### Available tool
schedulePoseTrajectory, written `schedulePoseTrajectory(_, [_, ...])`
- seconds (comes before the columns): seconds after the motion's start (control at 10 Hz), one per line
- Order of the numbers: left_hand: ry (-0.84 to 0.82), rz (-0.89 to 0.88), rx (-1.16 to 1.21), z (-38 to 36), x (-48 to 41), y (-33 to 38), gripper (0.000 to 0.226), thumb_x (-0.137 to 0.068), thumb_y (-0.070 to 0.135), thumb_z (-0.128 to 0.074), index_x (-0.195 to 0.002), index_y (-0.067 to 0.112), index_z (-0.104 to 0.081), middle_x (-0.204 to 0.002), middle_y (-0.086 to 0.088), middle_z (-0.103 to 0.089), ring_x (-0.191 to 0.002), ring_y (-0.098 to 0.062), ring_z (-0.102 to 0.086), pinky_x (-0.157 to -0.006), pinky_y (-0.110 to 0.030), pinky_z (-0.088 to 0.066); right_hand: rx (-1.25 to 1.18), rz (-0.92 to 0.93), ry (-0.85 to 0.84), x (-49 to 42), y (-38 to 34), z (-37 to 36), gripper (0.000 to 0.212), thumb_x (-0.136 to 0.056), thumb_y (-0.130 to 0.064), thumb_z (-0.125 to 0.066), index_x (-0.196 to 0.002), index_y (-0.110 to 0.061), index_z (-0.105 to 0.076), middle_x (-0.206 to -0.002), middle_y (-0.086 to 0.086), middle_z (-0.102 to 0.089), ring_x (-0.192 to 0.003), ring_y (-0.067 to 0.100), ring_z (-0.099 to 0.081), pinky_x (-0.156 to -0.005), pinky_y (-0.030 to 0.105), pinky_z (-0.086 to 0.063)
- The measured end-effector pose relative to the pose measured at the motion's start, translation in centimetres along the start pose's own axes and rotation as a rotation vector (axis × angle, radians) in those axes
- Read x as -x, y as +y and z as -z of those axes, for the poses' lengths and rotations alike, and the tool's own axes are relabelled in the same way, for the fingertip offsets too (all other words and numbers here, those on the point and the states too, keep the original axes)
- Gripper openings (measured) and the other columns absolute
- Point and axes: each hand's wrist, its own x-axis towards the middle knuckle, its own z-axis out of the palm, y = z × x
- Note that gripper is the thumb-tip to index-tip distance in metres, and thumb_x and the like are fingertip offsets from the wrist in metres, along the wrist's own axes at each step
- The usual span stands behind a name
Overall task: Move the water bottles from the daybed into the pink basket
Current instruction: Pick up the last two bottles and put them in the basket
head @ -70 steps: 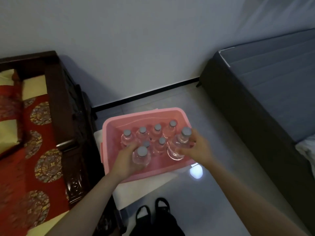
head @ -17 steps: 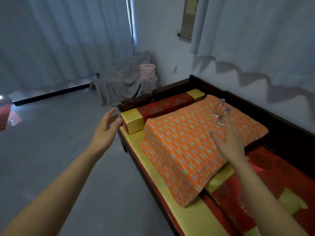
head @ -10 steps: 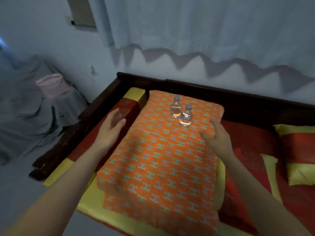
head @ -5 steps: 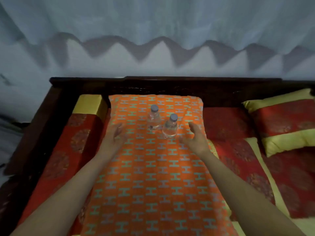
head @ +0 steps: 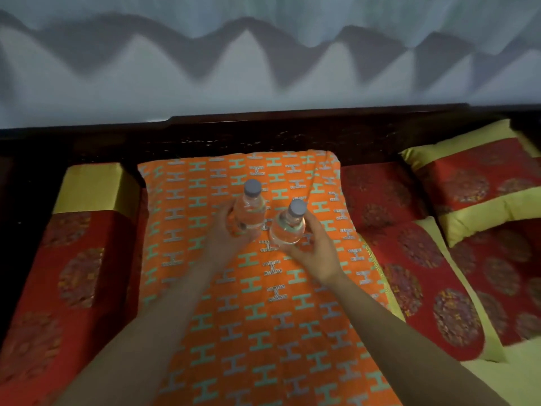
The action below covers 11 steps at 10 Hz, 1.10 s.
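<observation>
Orange pad (head: 263, 317) lies between bolster (head: 73, 259) and pillow (head: 474, 183).

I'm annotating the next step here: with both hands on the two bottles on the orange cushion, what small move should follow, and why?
Probably lift both straight up. The left hand grips the left bottle and the right hand grips the right bottle. Both stand upright and capped on the orange cushion. The pink basket is out of view, so carrying comes later.

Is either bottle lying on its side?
No: both are upright, caps up, the left bottle gripped by the left hand and the right bottle by the right hand.
</observation>
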Motion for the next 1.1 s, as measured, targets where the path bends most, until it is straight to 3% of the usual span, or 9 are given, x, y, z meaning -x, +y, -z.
schedulePoseTrajectory(0.2, [0.023, -0.019, -0.007, -1.1, -1.5, 0.9, 0.078, -0.069, 0.011, -0.082, -0.136, 0.007, -0.042, -0.128, -0.006, -0.054, -0.115, -0.020, -0.052, -0.089, -0.027, -0.039, 0.009, -0.022, 0.135, -0.4, -0.3, -1.2, 0.067, -0.068, -0.045, -0.078, -0.126, -0.038, -0.045, -0.117, -0.016, -0.061, -0.102, 0.007, -0.060, -0.082, 0.035, -0.053])
schedulePoseTrajectory(0.3, [0.040, -0.005, -0.007, -1.2, -1.9, 1.1, 0.067, -0.067, 0.011, -0.084, -0.127, 0.009, -0.052, -0.121, -0.010, -0.062, -0.110, -0.028, -0.060, -0.086, -0.031, -0.045, 0.049, -0.017, 0.167, -0.3, -0.1, -0.9, 0.065, -0.066, -0.045, -0.076, -0.124, -0.034, -0.049, -0.115, -0.011, -0.063, -0.100, 0.011, -0.060, -0.081, 0.039, -0.053])
schedulePoseTrajectory(0.4, [0.053, -0.030, -0.025, -1.3, -1.5, 0.0, 0.075, -0.061, 0.021, -0.088, -0.126, 0.018, -0.051, -0.117, 0.000, -0.064, -0.103, -0.020, -0.062, -0.085, -0.033, -0.049, 0.045, -0.035, 0.225, 0.9, -0.3, 0.1, 0.067, -0.060, -0.055, -0.071, -0.121, -0.034, -0.052, -0.112, -0.012, -0.062, -0.098, 0.011, -0.060, -0.078, 0.038, -0.053])
schedulePoseTrajectory(0.5, [0.049, -0.034, -0.023, -0.4, 0.3, -0.2, 0.074, -0.058, 0.034, -0.088, -0.121, 0.035, -0.050, -0.106, 0.020, -0.063, -0.091, 0.006, -0.062, -0.076, -0.020, -0.048, 0.016, -0.058, 0.251, 2.0, 0.1, 1.6, 0.065, -0.059, -0.052, -0.075, -0.118, -0.035, -0.053, -0.109, -0.013, -0.062, -0.096, 0.010, -0.060, -0.078, 0.040, -0.053])
schedulePoseTrajectory(0.6, [0.040, -0.047, -0.021, 0.5, 2.2, 0.9, 0.072, -0.058, 0.040, -0.086, -0.120, 0.040, -0.051, -0.102, 0.027, -0.062, -0.087, 0.013, -0.061, -0.069, -0.014, -0.044, -0.010, -0.054, 0.256, 3.1, -0.2, 3.7, 0.061, -0.059, -0.047, -0.077, -0.113, -0.034, -0.054, -0.106, -0.015, -0.062, -0.093, 0.007, -0.060, -0.076, 0.036, -0.051])
schedulePoseTrajectory(0.7, [0.051, -0.081, -0.037, 1.2, 3.8, 2.4, 0.068, -0.060, 0.043, -0.084, -0.120, 0.035, -0.055, -0.103, 0.024, -0.064, -0.087, 0.008, -0.061, -0.067, -0.014, -0.044, -0.045, -0.061, 0.239, 4.3, -0.6, 6.0, 0.062, -0.060, -0.043, -0.080, -0.114, -0.028, -0.055, -0.106, -0.009, -0.063, -0.094, 0.012, -0.061, -0.079, 0.042, -0.052])
schedulePoseTrajectory(0.8, [0.060, -0.159, -0.008, 1.7, 5.0, 3.9, 0.061, -0.061, 0.044, -0.082, -0.115, 0.036, -0.057, -0.093, 0.036, -0.064, -0.083, 0.015, -0.060, -0.058, -0.005, -0.045, -0.109, -0.057, 0.234, 5.9, -0.7, 8.4, 0.060, -0.061, -0.042, -0.083, -0.113, -0.028, -0.055, -0.106, -0.003, -0.062, -0.094, 0.015, -0.062, -0.078, 0.038, -0.055])
schedulePoseTrajectory(0.9, [0.028, -0.231, 0.026, 1.2, 6.0, 6.3, 0.054, -0.059, 0.046, -0.081, -0.106, 0.050, -0.055, -0.092, 0.042, -0.062, -0.083, 0.016, -0.060, -0.058, -0.002, -0.044, -0.139, -0.032, 0.296, 8.3, -0.9, 11.4, 0.052, -0.064, -0.038, -0.087, -0.106, -0.029, -0.057, -0.100, -0.008, -0.064, -0.089, 0.010, -0.064, -0.070, 0.020, -0.053])
schedulePoseTrajectory(1.1, [-0.112, -0.320, 0.100, -3.0, 7.9, 10.2, 0.068, -0.051, 0.048, -0.083, -0.111, 0.034, -0.055, -0.096, 0.021, -0.068, -0.082, 0.004, -0.065, -0.065, -0.012, -0.049, -0.121, -0.066, 0.399, 13.8, -0.7, 17.3, 0.053, -0.055, -0.043, -0.084, -0.100, -0.040, -0.057, -0.092, -0.021, -0.068, -0.081, -0.002, -0.064, -0.065, 0.008, -0.046])
